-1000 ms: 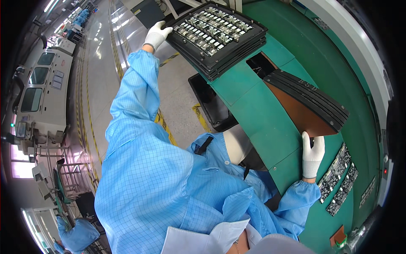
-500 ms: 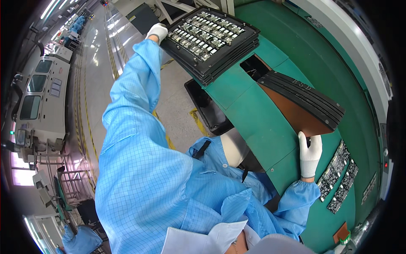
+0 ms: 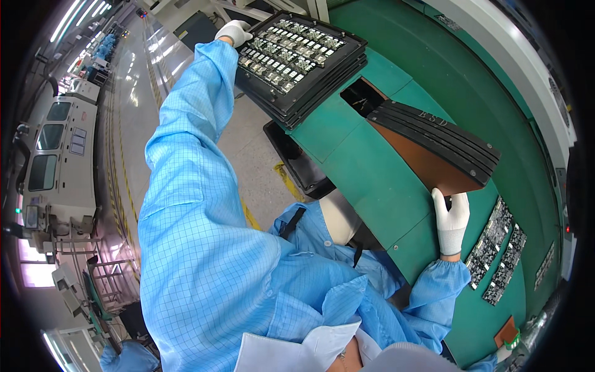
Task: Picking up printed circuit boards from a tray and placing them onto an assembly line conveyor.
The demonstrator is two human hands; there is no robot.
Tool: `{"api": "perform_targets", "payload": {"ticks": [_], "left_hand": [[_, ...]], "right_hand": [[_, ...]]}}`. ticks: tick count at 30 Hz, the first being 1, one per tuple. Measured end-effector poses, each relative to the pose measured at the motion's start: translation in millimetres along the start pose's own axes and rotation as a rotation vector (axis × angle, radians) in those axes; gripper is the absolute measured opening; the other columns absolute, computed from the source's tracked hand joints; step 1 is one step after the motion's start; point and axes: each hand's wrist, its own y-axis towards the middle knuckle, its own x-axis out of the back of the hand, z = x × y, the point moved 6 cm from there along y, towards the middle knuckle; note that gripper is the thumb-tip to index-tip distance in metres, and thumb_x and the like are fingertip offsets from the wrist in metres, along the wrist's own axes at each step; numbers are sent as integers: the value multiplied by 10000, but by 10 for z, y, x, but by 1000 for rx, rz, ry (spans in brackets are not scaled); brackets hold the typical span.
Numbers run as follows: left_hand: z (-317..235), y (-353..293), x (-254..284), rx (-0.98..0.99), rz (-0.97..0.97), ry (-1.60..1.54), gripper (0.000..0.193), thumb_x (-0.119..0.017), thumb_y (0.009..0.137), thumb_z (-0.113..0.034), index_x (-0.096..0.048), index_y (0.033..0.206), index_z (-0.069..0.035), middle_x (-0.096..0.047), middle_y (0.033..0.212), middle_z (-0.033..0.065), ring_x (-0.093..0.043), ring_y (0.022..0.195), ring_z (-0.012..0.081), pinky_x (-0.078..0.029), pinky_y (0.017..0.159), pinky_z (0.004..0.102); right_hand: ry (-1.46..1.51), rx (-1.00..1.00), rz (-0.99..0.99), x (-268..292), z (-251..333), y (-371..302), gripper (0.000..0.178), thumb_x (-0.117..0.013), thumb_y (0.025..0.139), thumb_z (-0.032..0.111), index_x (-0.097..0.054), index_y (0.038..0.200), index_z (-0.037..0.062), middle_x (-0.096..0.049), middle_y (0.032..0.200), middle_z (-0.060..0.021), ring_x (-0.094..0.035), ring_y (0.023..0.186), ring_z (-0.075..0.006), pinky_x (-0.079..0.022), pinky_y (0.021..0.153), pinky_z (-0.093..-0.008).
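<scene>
My left hand (image 3: pixel 234 32), in a white glove, grips the left corner of the top black tray (image 3: pixel 282 93) in a stack. Rows of small circuit boards (image 3: pixel 291 53) fill that tray. Its fingertips are partly hidden at the tray's edge. On the right, my gloved right hand (image 3: pixel 451 217) has its thumb and fingers at the near lower end of a tilted black stack of plates (image 3: pixel 443 139) with a brown face (image 3: pixel 427 164). The ends of those fingers are hidden beneath it. The tilted stack rests on the green bench top (image 3: pixel 365 158).
Beside the tilted stack is a dark rectangular opening (image 3: pixel 362 96) in the bench. Circuit board panels (image 3: pixel 493 239) lie at the right. A black bin (image 3: pixel 300 161) stands below the bench edge. Another person's sleeve (image 3: pixel 486 364) shows at lower right, near a brown piece (image 3: pixel 505 330).
The whole view has shifted slightly. My left hand stays at the tray corner, its fingers now further over the edge. My right hand keeps its place. Another person's sleeve has come in at lower right.
</scene>
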Motion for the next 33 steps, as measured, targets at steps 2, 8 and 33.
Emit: {"api": "perform_targets", "payload": {"ticks": [2,8,33], "left_hand": [[-46,-8,23,-46,-23,66,451,-717,888,-326,-665,1314,-188,-682,1265,116,-648,1165,316,-502,1011,426],[-204,-136,128,-27,-24,169,349,-696,894,-290,-711,1231,-201,-708,1183,120,-671,1106,318,-523,974,433],[-2356,-1949,297,-431,36,-142,390,-780,781,-336,-741,1006,-20,-728,920,172,-702,874,319,-556,817,403]], "right_hand": [[52,-1,-55,13,-6,-4,177,-735,861,110,-660,976,-2,-657,947,-120,-621,843,-258,-500,759,-345],[18,-8,7,-8,-37,12,204,-721,893,119,-662,1043,-7,-672,996,-124,-638,898,-249,-505,825,-339],[-53,-10,-13,4,-32,-2,199,-709,894,145,-654,1022,3,-659,979,-125,-631,859,-268,-509,787,-350]]}}
